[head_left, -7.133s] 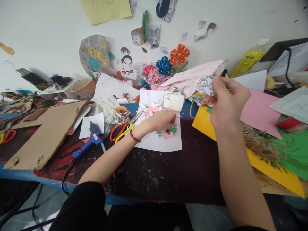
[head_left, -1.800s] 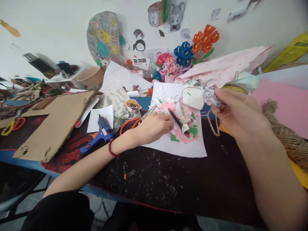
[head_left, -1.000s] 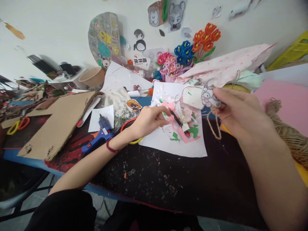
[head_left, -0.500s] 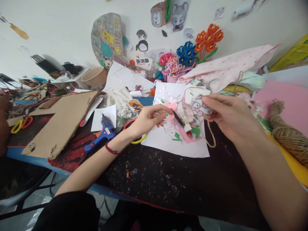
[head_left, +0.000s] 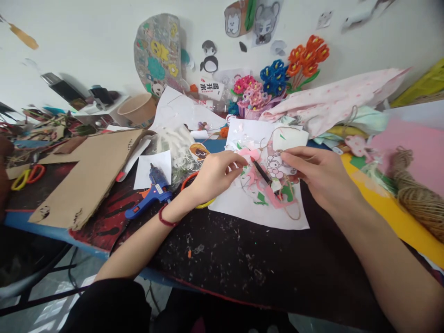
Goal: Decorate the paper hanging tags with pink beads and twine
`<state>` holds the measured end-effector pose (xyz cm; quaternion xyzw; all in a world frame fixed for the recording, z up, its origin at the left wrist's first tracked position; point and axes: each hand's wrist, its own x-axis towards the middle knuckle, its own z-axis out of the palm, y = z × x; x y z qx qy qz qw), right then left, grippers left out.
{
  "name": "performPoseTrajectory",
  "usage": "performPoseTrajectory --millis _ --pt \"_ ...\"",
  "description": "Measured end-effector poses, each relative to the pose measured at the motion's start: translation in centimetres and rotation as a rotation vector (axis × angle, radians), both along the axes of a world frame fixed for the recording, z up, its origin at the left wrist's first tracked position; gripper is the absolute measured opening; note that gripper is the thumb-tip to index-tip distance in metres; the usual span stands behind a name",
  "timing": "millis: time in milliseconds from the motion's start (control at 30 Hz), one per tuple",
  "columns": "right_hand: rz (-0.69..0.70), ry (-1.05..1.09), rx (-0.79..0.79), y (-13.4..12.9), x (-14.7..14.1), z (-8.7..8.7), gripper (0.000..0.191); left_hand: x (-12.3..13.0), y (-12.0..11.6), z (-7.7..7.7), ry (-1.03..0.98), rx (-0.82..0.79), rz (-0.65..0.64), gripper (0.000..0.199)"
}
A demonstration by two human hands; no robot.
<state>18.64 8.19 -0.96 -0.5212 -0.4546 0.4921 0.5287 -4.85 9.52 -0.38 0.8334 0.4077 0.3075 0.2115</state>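
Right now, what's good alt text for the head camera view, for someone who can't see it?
A person's right hand holds a cartoon cutout over paper scraps and a dark pen on white paper; the left hand is nearby. A blue glue gun lies at left on the cluttered table.

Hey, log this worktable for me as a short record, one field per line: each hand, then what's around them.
Left hand: loosely curled near the paper scraps; grip unclear
Right hand: pinching a cartoon cutout
Between hands: black-and-red pen above a white paper sheet
Left side: blue glue gun; red-and-yellow-handled scissors, partly hidden by the left hand
Right side: twine bundle, yellow sheet
Back: orange flowers, blue flowers, pink dotted cloth
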Motion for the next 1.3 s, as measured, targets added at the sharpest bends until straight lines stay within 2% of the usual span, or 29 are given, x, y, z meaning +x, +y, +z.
performPoseTrajectory --millis 133,233,333,467,533,633,733,833,1000,1100,1200,1300 --pt "0.020 -0.034 0.003 -0.1 -0.1 -0.2 0.025 0.5 -0.2 -0.6 0.293 0.091 0.028 0.012" --pt "0.031 -0.046 -0.010 -0.2 -0.3 -0.3 0.023 1.4 -0.5 -1.1 0.448 0.057 0.059 0.016" --pt "0.028 -0.054 -0.013 -0.2 -0.6 -0.4 0.021 2.1 -0.8 -1.4 0.505 -0.025 0.074 0.016" --pt "0.033 -0.056 -0.007 -0.3 -0.8 -0.4 0.020 1.8 -0.9 -1.3 0.467 -0.051 0.143 0.017" --pt "0.026 -0.058 -0.006 -0.4 -0.8 -0.4 0.021 1.1 -0.8 -0.9 0.355 -0.100 0.173 0.017" --pt "0.020 -0.063 0.020 -0.6 -0.9 -0.5 0.021 0.2 -0.5 -0.2 -0.002 -0.320 0.173 0.016" --pt "0.041 -0.082 0.052 -0.9 -1.5 -0.8 0.023 -0.2 -0.5 0.5 -0.377 -0.531 0.097 0.019" --pt "0.107 -0.097 0.038 -1.3 -2.5 -0.8 0.025 -0.1 -0.9 1.0 -0.619 -0.574 0.027 0.016" --pt "0.228 -0.085 -0.009 -1.9 -4.1 0.8 0.025 0.1 -2.3 1.3 -0.804 -0.488 -0.038 0.014" --pt "0.295 -0.070 -0.035 -2.3 -4.7 1.7 0.024 0.2 -3.3 1.1 -0.825 -0.394 -0.009 0.014" --pt "0.311 -0.042 -0.037 -2.9 -5.0 1.5 0.022 0.5 -4.4 0.5 -0.721 -0.234 0.049 0.010" --pt "0.287 -0.050 -0.024 -3.5 -5.1 0.5 0.019 0.6 -4.9 -0.4 -0.477 0.098 0.086 0.009"
